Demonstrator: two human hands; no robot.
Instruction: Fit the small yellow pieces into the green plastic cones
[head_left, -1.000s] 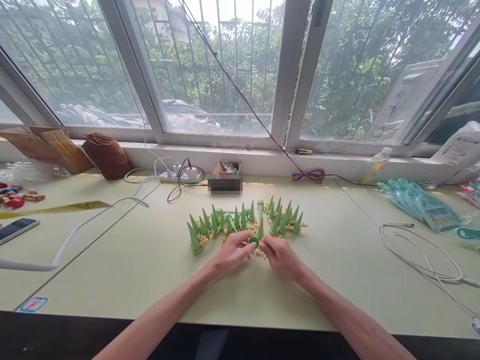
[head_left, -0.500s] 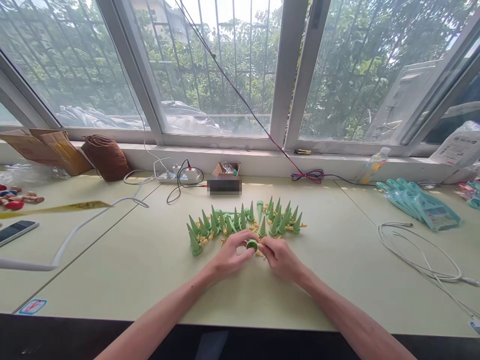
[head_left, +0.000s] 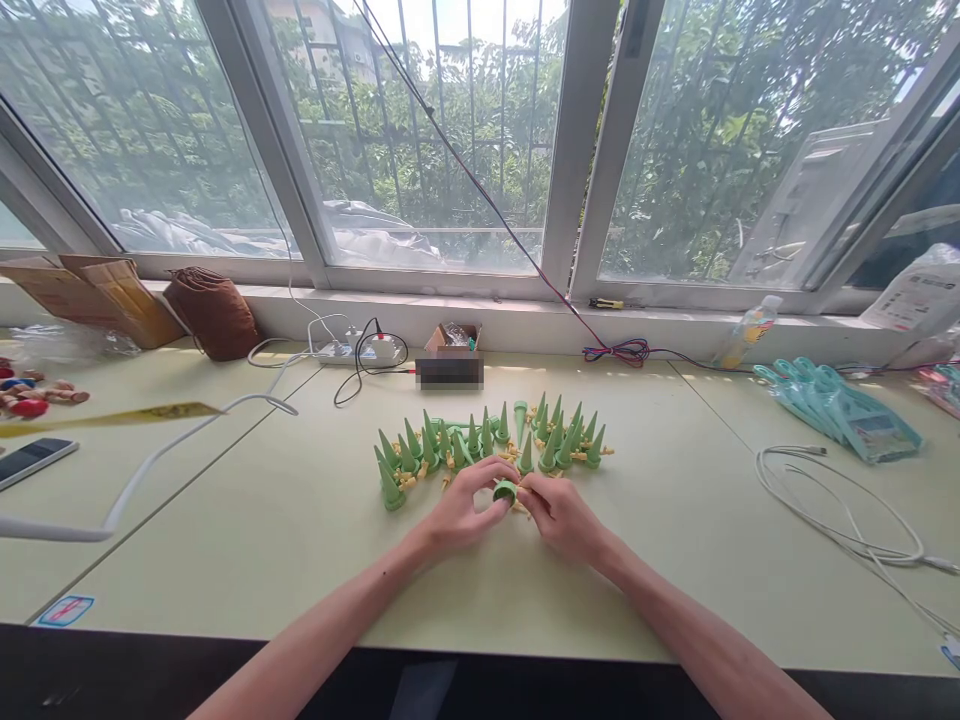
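My left hand (head_left: 469,507) is closed around a green plastic spike (head_left: 505,491), whose round open end faces me. Against the right side of that spike, my right hand (head_left: 559,508) pinches a small yellowish piece, mostly hidden by the fingers. Behind both hands stand several green cone-shaped spikes (head_left: 391,490), points up, in a loose cluster. One more spike (head_left: 520,422) stands point down at the back. Small yellow plastic pieces (head_left: 609,452) lie scattered among them, some under my hands.
At the back are a small open cardboard box (head_left: 454,338), a dark blurred block (head_left: 450,374) and a power strip (head_left: 337,352). To the right lie a coiled white cable (head_left: 847,548) and teal packets (head_left: 844,410). A phone (head_left: 34,463) and grey cable (head_left: 161,450) are on the left.
The open end of the spike in my left hand has tilted slightly. Both hands keep nearly the same place, and the standing spikes have not moved.
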